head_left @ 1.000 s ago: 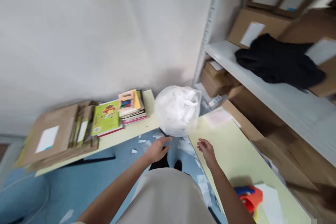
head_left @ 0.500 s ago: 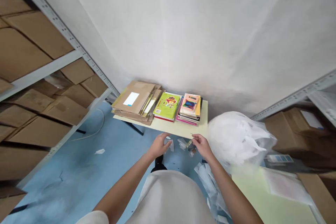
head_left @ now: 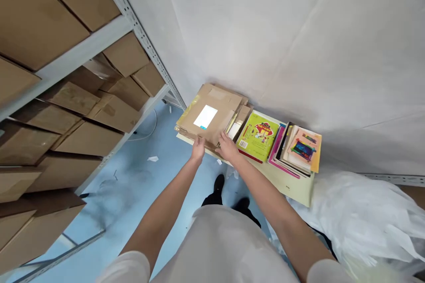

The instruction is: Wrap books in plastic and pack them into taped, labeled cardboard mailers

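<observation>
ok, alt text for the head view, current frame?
A person's left hand and right hand are at the near edge of a stack of flat cardboard on a pale yellow table. A green book and a book pile lie to the right; shelves of cardboard boxes stand at left.

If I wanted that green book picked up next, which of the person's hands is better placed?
Probably the right hand. Both hands are at the front edge of the cardboard stack, but the right is nearer the green book; the left hand is farther away.
</observation>
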Demonstrator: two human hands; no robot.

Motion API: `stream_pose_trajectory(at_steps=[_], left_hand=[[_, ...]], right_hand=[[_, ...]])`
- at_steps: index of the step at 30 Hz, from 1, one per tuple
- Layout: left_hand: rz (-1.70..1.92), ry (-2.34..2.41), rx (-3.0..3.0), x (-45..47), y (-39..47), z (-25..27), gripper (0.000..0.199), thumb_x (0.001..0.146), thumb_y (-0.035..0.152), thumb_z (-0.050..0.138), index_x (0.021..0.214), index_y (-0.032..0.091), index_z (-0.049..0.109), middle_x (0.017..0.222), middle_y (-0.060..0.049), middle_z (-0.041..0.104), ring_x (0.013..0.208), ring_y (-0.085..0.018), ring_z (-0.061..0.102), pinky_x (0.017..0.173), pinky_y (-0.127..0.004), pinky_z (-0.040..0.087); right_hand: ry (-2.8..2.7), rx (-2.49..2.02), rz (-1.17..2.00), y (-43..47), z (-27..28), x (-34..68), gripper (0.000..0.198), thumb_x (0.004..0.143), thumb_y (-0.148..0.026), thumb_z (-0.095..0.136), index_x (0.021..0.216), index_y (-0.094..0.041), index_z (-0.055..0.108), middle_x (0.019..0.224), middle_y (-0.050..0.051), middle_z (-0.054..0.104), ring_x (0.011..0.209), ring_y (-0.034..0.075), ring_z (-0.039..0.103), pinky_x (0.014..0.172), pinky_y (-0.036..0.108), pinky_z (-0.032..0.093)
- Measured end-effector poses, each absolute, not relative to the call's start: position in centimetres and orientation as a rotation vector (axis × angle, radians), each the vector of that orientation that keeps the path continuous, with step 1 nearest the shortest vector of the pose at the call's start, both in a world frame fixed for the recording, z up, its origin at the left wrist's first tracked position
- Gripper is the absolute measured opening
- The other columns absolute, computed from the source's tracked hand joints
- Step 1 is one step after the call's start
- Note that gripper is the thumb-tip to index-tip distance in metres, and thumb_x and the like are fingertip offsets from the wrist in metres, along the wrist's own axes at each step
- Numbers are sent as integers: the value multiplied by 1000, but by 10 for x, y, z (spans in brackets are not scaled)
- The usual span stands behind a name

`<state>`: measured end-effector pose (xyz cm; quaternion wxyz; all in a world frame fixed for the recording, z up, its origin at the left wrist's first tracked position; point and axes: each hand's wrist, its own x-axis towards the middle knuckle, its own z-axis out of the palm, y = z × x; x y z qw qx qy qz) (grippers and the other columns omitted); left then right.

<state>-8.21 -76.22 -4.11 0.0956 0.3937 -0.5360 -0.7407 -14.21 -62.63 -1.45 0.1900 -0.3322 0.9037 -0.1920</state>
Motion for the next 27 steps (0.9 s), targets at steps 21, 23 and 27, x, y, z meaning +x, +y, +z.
stream_pose_trajectory(at_steps=[21,23,27], left_hand=[[-2363,-1172,1315,-83,-791,-6,32,72,46,65,91,21,56,89,-3,63,76,-14,63,67,-28,48],[-2279,-1161,1244,-85,-802,3,31,71,42,65,93,23,54,88,-2,63,74,-13,62,66,-27,48],[-2027,-1246,1261,-83,-819,9,27,65,26,64,90,23,53,89,-1,63,72,-13,61,62,-25,47]], right_hand=[[2581,-1294,-47,-658,25,-133,45,88,-6,31,126,4,52,121,31,56,116,36,50,85,45,45],[2645,-1295,-57,-652,32,-118,47,91,-9,28,133,0,46,130,29,51,123,35,45,85,44,46],[2661,-1331,-144,-638,33,-79,44,93,-13,31,134,-5,46,131,24,53,124,30,48,93,40,44]])
